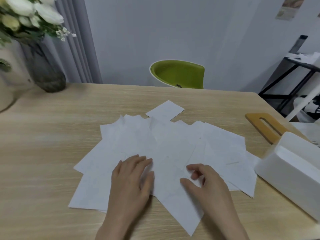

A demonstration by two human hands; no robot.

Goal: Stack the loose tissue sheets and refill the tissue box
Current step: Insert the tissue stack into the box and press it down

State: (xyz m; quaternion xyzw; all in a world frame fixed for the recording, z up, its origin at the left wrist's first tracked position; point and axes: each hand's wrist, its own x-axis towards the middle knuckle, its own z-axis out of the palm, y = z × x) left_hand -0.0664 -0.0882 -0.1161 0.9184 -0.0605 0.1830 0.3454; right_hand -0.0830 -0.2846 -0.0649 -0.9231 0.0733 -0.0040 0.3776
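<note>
Tissue sheets point(173, 144), white and loose, lay fanned out and overlapping across the middle of a pale wooden table point(52, 144), reaching toward its near edge. Both hands rested on top of the spread at its near side, slightly apart from each other. The left hand point(131, 177) lay flat, fingers straight and together, pressing on the sheets. The right hand point(206, 179) sat just beside it with its fingers loosely curled, fingertips touching the paper; whether it pinched a sheet could not be told. A white tissue box point(292, 175) stood open at the table's right edge, touching the outermost sheets. Its wooden lid point(266, 126), with a slot, lay behind it near the far right corner. A vase of white flowers point(45, 66) stood at the far left corner.
</note>
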